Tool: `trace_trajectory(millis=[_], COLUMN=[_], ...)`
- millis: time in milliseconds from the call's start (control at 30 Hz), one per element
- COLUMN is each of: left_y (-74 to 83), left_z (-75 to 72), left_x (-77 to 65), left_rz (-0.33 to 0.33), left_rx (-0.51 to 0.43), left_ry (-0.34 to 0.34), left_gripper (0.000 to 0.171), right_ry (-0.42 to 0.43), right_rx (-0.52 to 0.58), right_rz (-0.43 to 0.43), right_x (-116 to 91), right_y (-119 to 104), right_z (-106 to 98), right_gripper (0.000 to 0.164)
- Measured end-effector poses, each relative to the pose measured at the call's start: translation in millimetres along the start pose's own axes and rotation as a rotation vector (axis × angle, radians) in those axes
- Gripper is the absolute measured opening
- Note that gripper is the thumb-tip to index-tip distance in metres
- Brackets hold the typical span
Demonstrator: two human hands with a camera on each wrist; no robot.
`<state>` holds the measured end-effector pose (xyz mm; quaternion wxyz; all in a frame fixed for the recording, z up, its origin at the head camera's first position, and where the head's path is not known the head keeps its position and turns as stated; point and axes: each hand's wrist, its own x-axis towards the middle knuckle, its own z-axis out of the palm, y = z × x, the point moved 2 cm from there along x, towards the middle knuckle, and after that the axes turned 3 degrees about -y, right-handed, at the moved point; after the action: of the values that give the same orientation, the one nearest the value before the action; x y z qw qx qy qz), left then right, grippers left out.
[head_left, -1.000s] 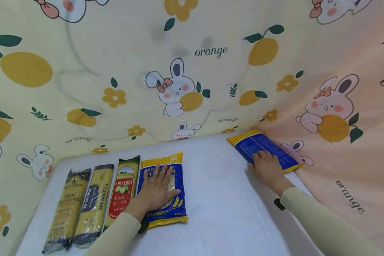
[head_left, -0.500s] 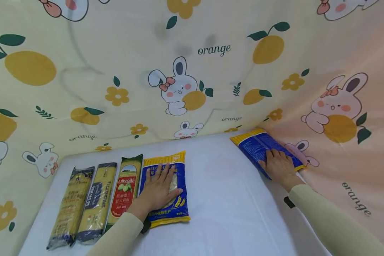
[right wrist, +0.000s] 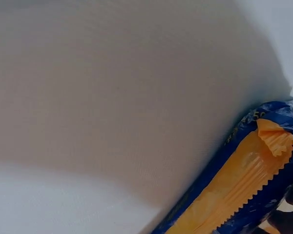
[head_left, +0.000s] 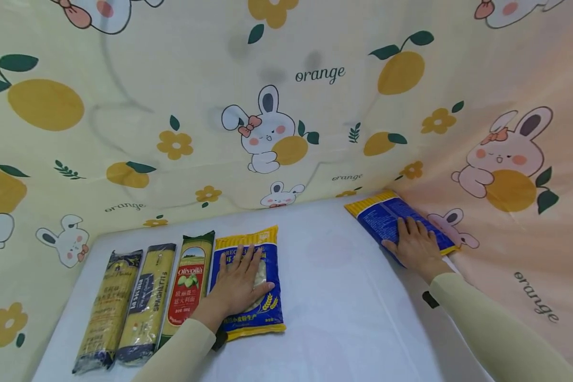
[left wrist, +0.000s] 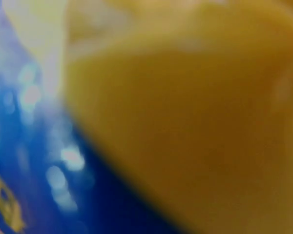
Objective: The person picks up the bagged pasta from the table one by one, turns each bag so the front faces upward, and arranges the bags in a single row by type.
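Observation:
My left hand (head_left: 236, 286) rests flat with spread fingers on a blue and yellow noodle packet (head_left: 270, 270) with a clear window. The left wrist view shows that packet's blue wrapper (left wrist: 49, 161) very close and blurred. At the back right, my right hand (head_left: 414, 246) lies over a second blue packet with yellow ends (head_left: 377, 215), printed with small text. Its fingers reach across the top, and the thumb is at the near edge. In the right wrist view the packet's yellow, zigzag-cut end (right wrist: 234, 190) shows, with dark fingers at the frame's right edge.
Left of my left hand lie a red-labelled Olivoilà pasta packet (head_left: 187, 286), a spaghetti packet (head_left: 148, 302) and another long pasta packet (head_left: 109, 313), side by side. A printed curtain (head_left: 210, 106) hangs behind and to the right of the white table (head_left: 334, 297).
My right hand has shifted slightly right along its packet. My left hand stays on its packet. The head view has turned slightly, moving everything a little right in the frame.

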<state>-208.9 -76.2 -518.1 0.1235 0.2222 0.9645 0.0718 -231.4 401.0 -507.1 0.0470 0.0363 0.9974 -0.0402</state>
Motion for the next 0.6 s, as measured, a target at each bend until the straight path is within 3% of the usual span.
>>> trace_trajectory(millis=[267,600], left_y=[0.4,1.1], left_z=[1.3,1.9], left_x=[0.3,0.1], left_rz=[-0.003,-0.007], left_rx=[-0.004,-0.009], left_ry=[-0.007,-0.004], left_gripper=[0.097,0.096], right_ry=[-0.169,-0.214], right_rx=[0.131,0.169], right_rz=[0.066,0.071], right_x=[6,0], right_y=[6,-9], right_z=[11,9], right_gripper=[0.11,0.111])
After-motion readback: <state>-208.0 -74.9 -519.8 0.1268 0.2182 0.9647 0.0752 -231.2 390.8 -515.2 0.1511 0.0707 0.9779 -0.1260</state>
